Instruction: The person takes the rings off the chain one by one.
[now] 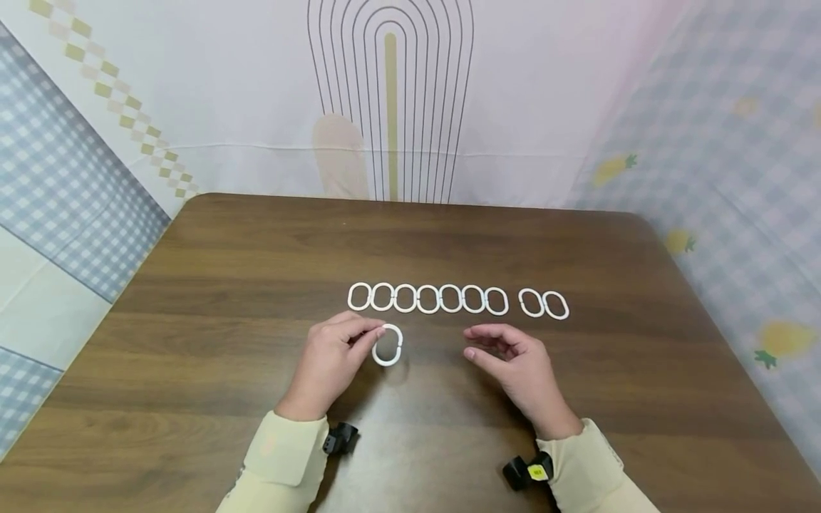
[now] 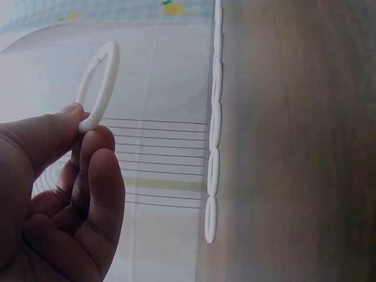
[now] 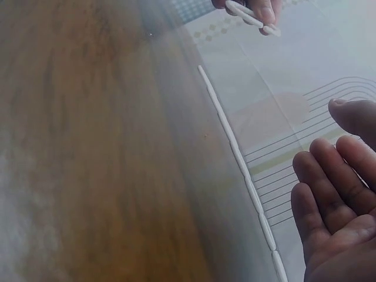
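Note:
My left hand [image 1: 330,363] pinches a white oval curtain ring [image 1: 386,364] between thumb and index finger, held up above the table. A narrow gap shows on the right side of that ring. In the left wrist view the ring [image 2: 108,88] tilts upward from the fingertips. My right hand [image 1: 521,367] hovers to the right, holding nothing, its fingers loosely bent and the thumb apart from them. Beyond both hands lies a row of several matching rings [image 1: 416,299], side by side. A separate pair of rings [image 1: 543,304] lies at the row's right.
The brown wooden table [image 1: 256,242] has rounded far corners. A patterned cloth [image 1: 526,92] hangs behind it, and checked cloth [image 1: 737,235] hangs along the right side. Black wrist cameras [image 1: 341,439] are strapped at the sleeve cuffs.

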Tool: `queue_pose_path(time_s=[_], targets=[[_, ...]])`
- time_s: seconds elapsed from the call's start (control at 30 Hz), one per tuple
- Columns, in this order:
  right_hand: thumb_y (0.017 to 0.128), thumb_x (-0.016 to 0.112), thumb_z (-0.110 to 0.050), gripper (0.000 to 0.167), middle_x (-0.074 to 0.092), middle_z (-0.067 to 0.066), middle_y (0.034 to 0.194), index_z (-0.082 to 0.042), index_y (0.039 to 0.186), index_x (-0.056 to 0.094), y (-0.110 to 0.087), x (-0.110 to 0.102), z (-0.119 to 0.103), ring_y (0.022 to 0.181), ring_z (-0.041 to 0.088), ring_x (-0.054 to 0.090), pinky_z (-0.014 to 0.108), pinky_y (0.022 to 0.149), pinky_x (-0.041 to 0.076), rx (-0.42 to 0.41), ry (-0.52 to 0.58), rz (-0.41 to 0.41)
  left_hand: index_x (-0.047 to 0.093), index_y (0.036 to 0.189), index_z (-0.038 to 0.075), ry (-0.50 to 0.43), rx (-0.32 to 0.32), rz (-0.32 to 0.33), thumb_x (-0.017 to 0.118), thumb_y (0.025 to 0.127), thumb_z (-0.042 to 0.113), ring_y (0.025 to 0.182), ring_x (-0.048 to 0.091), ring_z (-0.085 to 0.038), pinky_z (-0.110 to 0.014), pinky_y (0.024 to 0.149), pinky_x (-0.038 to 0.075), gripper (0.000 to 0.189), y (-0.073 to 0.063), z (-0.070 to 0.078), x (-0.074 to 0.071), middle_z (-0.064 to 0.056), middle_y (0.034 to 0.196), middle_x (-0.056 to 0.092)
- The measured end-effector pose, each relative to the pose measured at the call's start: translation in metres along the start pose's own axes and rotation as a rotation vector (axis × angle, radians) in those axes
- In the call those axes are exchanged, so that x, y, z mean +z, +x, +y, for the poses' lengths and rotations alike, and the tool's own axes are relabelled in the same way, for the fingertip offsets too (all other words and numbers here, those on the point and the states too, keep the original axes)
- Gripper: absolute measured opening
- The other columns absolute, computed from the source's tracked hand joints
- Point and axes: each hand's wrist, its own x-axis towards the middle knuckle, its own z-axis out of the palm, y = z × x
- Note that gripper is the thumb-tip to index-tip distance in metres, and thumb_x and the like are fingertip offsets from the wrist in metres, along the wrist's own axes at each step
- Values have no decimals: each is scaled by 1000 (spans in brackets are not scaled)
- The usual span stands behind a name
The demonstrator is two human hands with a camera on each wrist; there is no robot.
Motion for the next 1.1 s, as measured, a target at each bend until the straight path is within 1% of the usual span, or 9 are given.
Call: queue_pose_path(time_s=[0.1,0.3,0.4,0.53,0.67,0.8,1.03,1.1], targets=[[83,81,-3,28,73,17,109,0,109,71,0,0,1,100,16,70,23,89,54,5,1,0,80,89,10,14,18,1,81,85,9,71,66,-8,-25,65,54,4,1,0,0,2,83,73],[83,80,-2,28,73,17,109,1,109,71,-1,-1,3,99,16,70,23,87,54,10,9,0,80,89,8,56,48,-15,81,84,8,76,69,-12,-30,70,56,5,3,-1,1,0,84,73],[83,80,-2,27,73,16,108,1,109,71,0,-1,3,98,16,70,23,87,54,8,10,0,80,88,8,66,36,-21,81,83,8,77,70,-13,-31,71,57,5,4,-1,1,0,84,73],[83,80,-1,27,73,17,108,1,109,71,0,-1,4,98,15,70,24,87,55,9,17,1,80,88,9,61,0,-19,81,84,7,77,70,-13,-30,71,57,5,4,1,1,0,84,73],[83,80,0,27,72,18,108,2,109,71,0,-1,4,97,15,70,24,86,55,8,25,3,79,87,8,58,-29,-18,80,86,10,74,69,-12,-30,69,56,2,5,1,0,0,83,73],[84,79,0,27,72,19,108,2,109,71,0,-1,5,97,15,70,24,86,55,7,29,5,79,86,7,65,-43,-26,80,87,12,73,67,-11,-30,68,56,5,6,1,-1,0,82,73],[84,79,1,27,72,21,108,3,109,71,0,0,6,97,15,70,24,86,55,-2,32,8,79,86,7,69,-59,-33,81,84,8,72,67,-11,-31,67,56,4,7,1,-2,0,82,73],[83,79,1,27,72,20,108,3,109,71,0,0,6,96,15,70,24,86,55,0,37,8,80,87,7,71,-62,-33,81,84,8,72,68,-11,-31,67,56,3,7,1,-2,0,82,73]])
